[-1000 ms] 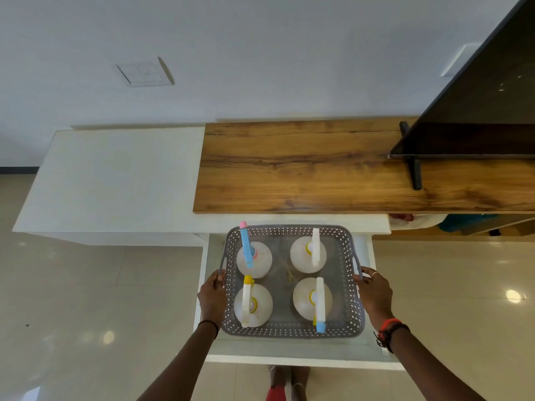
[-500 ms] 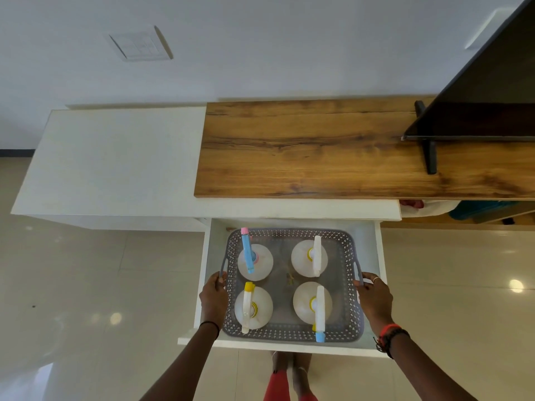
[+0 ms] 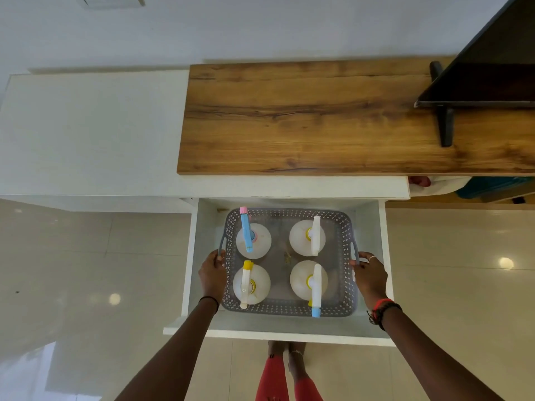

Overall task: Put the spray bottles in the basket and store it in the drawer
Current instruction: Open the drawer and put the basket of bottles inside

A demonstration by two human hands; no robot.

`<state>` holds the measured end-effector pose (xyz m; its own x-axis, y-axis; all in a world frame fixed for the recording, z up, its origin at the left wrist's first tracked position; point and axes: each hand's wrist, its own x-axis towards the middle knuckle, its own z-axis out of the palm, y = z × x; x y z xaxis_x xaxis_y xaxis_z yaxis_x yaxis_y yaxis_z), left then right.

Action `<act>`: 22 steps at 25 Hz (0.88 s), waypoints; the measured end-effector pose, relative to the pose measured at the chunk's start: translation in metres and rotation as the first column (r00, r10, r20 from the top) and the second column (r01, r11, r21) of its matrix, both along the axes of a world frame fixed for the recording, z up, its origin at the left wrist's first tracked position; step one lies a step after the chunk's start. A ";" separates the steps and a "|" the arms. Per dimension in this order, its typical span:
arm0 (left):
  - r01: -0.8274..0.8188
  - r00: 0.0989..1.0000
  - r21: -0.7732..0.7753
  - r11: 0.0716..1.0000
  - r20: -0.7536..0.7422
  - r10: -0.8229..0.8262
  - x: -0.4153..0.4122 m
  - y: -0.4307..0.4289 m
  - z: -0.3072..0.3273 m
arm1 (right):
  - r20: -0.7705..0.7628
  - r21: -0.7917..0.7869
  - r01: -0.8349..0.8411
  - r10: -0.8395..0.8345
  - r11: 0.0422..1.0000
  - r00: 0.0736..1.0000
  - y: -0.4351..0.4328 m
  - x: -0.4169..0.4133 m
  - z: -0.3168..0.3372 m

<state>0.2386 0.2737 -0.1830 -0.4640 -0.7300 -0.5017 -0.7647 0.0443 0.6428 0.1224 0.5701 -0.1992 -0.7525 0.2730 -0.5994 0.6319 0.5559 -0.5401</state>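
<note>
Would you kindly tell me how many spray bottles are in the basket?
4, all upright in the basket: far left, far right, near left, near right. None appears hidden.

Both arms reach down; left hand [image 3: 212, 272] and right hand [image 3: 370, 274] seemingly curled closed, gripping
</note>
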 end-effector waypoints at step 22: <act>-0.055 0.988 0.073 0.996 0.147 0.043 -0.017 -0.016 -0.146 | 0.032 0.031 -0.063 0.062 0.998 0.998 -0.015 -0.023 -0.126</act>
